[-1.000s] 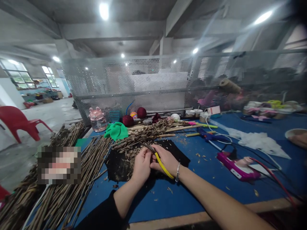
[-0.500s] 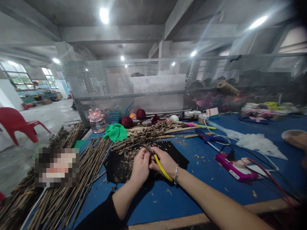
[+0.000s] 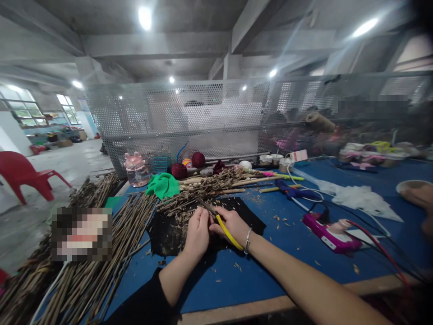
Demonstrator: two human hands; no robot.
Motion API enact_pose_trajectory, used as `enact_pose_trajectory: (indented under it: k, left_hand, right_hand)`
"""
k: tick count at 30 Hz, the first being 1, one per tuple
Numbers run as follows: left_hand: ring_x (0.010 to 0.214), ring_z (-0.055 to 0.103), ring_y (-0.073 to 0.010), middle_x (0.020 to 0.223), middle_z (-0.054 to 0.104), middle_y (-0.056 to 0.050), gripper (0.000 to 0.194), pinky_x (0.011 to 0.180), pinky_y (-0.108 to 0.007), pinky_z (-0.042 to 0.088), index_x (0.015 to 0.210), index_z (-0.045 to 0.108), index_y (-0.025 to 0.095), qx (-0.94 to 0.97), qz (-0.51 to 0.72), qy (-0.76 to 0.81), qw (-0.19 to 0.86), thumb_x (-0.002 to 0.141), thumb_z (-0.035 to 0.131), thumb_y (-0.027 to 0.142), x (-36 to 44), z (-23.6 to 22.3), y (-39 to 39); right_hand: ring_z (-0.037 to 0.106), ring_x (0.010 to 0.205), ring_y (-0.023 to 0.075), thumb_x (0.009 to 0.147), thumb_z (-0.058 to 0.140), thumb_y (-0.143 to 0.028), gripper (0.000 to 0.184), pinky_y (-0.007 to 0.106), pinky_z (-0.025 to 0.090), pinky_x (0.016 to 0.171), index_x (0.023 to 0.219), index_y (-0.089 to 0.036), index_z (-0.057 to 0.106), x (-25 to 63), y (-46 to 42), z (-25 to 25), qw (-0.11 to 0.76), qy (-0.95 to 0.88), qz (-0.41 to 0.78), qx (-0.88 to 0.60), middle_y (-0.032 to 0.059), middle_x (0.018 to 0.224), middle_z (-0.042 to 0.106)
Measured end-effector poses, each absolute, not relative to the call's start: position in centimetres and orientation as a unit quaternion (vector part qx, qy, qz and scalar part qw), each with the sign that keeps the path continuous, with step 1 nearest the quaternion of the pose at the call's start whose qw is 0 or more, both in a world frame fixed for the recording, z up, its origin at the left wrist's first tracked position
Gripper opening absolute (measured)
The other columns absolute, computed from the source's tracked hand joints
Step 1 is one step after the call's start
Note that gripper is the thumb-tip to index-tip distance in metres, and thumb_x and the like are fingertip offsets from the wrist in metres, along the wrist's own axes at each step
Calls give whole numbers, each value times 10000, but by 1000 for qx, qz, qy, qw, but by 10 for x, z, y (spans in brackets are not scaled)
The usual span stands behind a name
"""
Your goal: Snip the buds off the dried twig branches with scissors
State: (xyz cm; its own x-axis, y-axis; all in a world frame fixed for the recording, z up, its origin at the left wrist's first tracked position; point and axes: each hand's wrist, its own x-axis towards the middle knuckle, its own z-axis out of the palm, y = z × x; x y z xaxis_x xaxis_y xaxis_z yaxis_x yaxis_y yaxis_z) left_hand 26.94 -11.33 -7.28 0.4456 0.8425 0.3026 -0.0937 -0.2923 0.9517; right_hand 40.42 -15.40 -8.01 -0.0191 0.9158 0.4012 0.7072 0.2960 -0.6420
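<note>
My right hand [image 3: 232, 225] is closed round yellow-handled pliers [image 3: 223, 229]. Their dark, narrow jaws point forward and left, past my left fingertips. Close beside it, my left hand [image 3: 198, 230] is pinched shut, its thumb and fingers pressed together; whatever lies between them is hidden. Both hands are over a black cloth [image 3: 248, 214] strewn with dry plant bits. Just beyond the fingers lies a heap of dried brown stalks with seed heads [image 3: 199, 192].
Long bare stems [image 3: 118, 243] cover the table's left side. A green cloth [image 3: 163, 186] and a pink-lidded jar [image 3: 135, 169] stand behind. On the right are a blue glue gun [image 3: 294, 192], a magenta power strip [image 3: 329, 232] with cables, and white plastic [image 3: 367, 201]. Another person's hand [image 3: 417, 194] shows far right.
The pliers' jaws have shifted slightly up and left. My two hands stay close together over the cloth, nearly unmoved. The view has moved slightly.
</note>
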Motion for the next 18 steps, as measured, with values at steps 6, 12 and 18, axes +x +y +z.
enact_pose_trajectory:
  k: [6,12,18]
  left_hand:
    - [508,419,-90,578,424,45,259,497,-202,348,658,415,185,648,453,298,536,857,355,339,270,-74,-111]
    - [618,503,-116,673,556,8,174,599,-218,399,823,558,162,667,473,331,472,812,450,299,269,-76,-107]
    - [748,549,-144,792,619,-30,169,719,-248,417,825,574,156,684,473,311,461,807,457,276,269,-76,-107]
  right_hand:
    - [574,622,157,732,582,-526,432,232,408,572,993,-188,510,406,-154,-80,351,-696,79,-622,29,724,619]
    - [565,945,236,722,580,-525,559,339,433,781,1133,-170,443,406,-153,-81,317,-719,24,-618,117,1050,579]
    - [581,859,219,714,592,-544,552,314,442,738,1099,-163,487,405,-156,-78,332,-717,50,-610,103,956,607]
